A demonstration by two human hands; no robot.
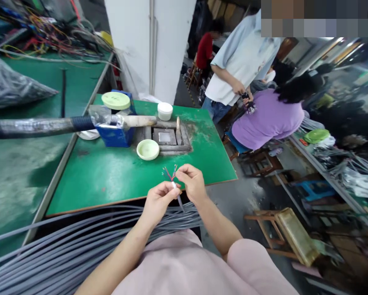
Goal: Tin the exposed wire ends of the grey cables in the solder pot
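Note:
My left hand (161, 198) pinches the end of a grey cable (180, 202) just below a white section of it. From that end several thin coloured wires (170, 175), red and dark ones among them, fan out with bare-looking tips. My right hand (192, 182) is closed at the wires, thumb and forefinger pressed together on one or more of them. Both hands are above the front edge of the green table (116, 176). A bundle of grey cables (88, 237) runs across my lap and off to the left.
A metal-framed pot (166, 137) is set in the table, with a pale green dish (147, 150) and white jar (165, 111) beside it. A hose (42, 128) reaches over a blue box (114, 133). Stools (290, 233) and two nearby people (248, 61) are on the right.

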